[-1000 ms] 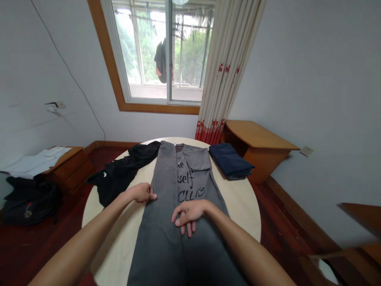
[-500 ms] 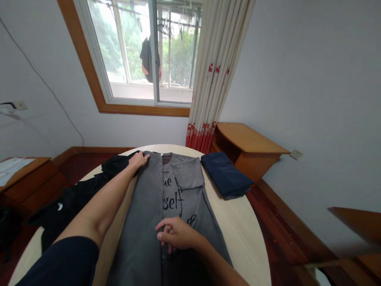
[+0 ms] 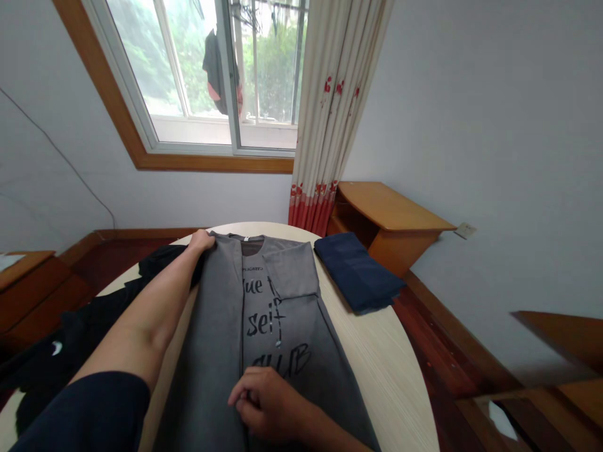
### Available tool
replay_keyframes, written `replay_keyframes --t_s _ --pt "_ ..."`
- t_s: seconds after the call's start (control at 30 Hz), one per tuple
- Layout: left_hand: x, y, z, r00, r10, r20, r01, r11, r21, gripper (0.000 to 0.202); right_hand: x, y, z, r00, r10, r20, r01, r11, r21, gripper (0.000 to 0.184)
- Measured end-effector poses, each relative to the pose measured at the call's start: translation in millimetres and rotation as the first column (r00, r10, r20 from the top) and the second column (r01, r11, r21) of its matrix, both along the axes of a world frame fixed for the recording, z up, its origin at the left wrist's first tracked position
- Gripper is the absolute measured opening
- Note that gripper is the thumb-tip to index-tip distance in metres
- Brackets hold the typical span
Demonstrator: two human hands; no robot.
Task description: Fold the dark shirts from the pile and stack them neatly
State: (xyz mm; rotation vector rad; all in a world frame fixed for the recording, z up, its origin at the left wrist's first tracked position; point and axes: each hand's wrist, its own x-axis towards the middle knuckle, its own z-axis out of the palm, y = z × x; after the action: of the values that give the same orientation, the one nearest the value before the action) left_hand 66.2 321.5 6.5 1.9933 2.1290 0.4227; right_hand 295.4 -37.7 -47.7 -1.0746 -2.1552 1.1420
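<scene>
A grey T-shirt (image 3: 211,351) with black lettering lies front up on the table, collar at the far end. Its left side is folded inward in a long strip, and the right sleeve (image 3: 293,271) lies across the chest. At the far left corner of the fold, my left hand (image 3: 202,240) is closed on the shirt's fabric. My right hand (image 3: 266,402) hovers over the lower front, beside the fold's inner edge. Its fingers are curled together, with nothing visible in them; whether they touch the cloth is unclear.
A folded dark navy garment (image 3: 355,273) lies on the round pale table (image 3: 400,370), right of the shirt. Black clothes (image 3: 94,320) are heaped along the left. Beyond stand a wooden desk (image 3: 396,213), a curtain (image 3: 325,125) and a window (image 3: 264,81).
The head view has shifted slightly. My left hand now grips the shirt's far left corner, where it lay with fingers extended. My right hand has drawn nearer to me, its fingers curled tighter.
</scene>
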Motion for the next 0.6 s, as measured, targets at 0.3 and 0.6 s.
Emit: replay_keyframes --t_s 0.3,0.6 --pt "31.5 -74.9 -17.4 0.951 -0.207 -0.230 0.239 0.963 0.124 0.051 13.8 0.8 14.2 0.995 -0.054 0.089 0.052 0.998 0.021 0.021" --pt "41.7 -178.7 -68.9 0.888 -0.381 -0.258 0.390 0.921 -0.015 0.071 43.1 44.2 7.0 0.713 -0.594 0.373 0.463 0.798 0.385 0.059"
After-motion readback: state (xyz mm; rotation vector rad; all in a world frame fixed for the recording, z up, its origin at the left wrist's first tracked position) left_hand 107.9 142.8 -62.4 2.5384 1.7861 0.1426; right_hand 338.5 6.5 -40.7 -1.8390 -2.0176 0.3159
